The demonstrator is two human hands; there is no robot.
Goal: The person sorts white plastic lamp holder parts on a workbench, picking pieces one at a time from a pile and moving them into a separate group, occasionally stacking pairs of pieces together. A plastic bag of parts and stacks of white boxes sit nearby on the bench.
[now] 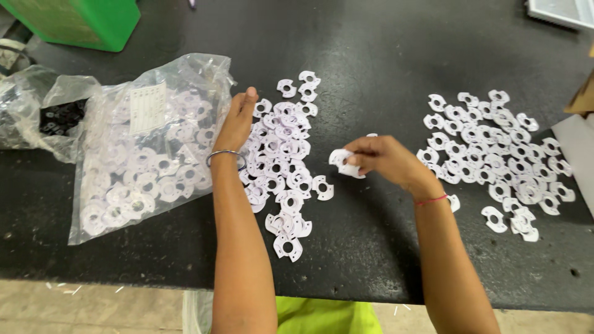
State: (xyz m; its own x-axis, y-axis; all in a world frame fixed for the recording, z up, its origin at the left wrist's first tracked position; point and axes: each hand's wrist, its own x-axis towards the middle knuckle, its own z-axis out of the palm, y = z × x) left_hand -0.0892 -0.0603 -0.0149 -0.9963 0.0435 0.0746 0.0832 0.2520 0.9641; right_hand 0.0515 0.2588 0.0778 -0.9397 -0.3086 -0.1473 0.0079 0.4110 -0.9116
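The person stands at a black table (383,55) with 2 heaps of small white ring-shaped parts spread across it. The left hand (237,122) lies flat on the left edge of the middle heap (284,161), fingers stretched out and not closed on anything, a thin metal bangle (224,153) around the wrist. The right hand (382,158) hovers over bare table between the heaps, its fingers pinched around a small cluster of white parts (343,163); how many it holds I cannot tell, perhaps 2 or 3. A red thread (431,200) circles that wrist. The second heap (495,154) lies well to the right, spread thinner. Left of the left hand sits a clear plastic bag (148,148) full of the same white parts, its mouth touching the middle heap. Beyond it lies another bag (43,114) holding dark pieces. A green box (80,21) stands at the far left corner.
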